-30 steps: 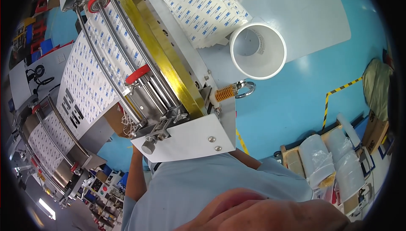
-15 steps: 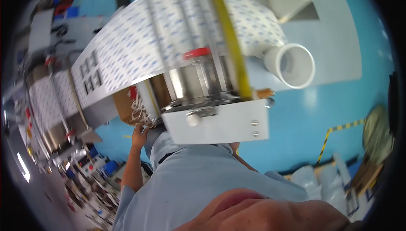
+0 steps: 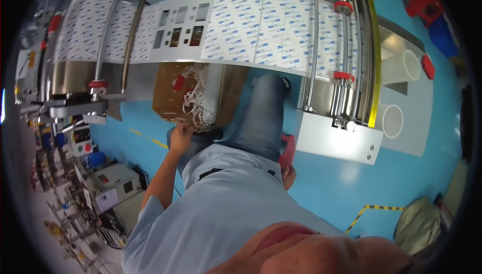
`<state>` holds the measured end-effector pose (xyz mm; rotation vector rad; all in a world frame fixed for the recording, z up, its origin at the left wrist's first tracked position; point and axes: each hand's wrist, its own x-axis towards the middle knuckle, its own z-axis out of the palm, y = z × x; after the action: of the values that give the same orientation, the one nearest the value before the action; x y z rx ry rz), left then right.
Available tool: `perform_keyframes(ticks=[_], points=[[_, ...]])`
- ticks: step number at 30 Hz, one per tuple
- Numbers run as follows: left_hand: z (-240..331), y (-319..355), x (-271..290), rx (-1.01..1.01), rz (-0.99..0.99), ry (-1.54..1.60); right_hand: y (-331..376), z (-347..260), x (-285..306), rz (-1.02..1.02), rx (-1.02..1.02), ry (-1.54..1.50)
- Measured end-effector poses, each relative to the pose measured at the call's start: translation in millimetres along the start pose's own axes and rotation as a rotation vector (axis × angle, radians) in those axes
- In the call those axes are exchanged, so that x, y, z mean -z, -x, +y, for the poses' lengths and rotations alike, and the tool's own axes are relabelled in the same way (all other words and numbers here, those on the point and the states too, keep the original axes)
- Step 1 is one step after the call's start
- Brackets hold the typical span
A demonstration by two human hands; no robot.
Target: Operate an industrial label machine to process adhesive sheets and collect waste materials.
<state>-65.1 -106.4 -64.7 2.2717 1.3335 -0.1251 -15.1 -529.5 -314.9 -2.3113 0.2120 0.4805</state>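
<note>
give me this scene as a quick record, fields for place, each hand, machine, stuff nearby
place: workshop with a blue floor
left hand: at the edge of a cardboard box holding white paper scraps
right hand: beside the hip, next to a red object; grip cannot be told
machine: long roller line carrying a white printed sheet, part of it with cut-out windows
nearby: two white tubes, yellow-black floor tape

The left hand (image 3: 179,136) reaches a cardboard box (image 3: 168,98) of white scraps (image 3: 193,101) beneath the printed sheet (image 3: 261,33), which blocks access from above. Open blue floor (image 3: 331,183) lies beside the machine's right end plate (image 3: 335,143).
</note>
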Motion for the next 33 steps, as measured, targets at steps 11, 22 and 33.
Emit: perform_keyframes(ticks=[11,22,33], points=[[311.2,-99.0,21.9,-1.162,0.345,0.203,1.2,-21.7,9.0,0.001,-0.008,0.038],[290.3,-72.8,-0.3,-1.27,0.06,0.0,-1.3,-20.1,13.5,-0.077,-0.013,0.052],[295.0,-83.0,-13.3,-1.421,0.3,-0.004,-5.2,6.9,5.3,-0.023,0.167,0.056]])
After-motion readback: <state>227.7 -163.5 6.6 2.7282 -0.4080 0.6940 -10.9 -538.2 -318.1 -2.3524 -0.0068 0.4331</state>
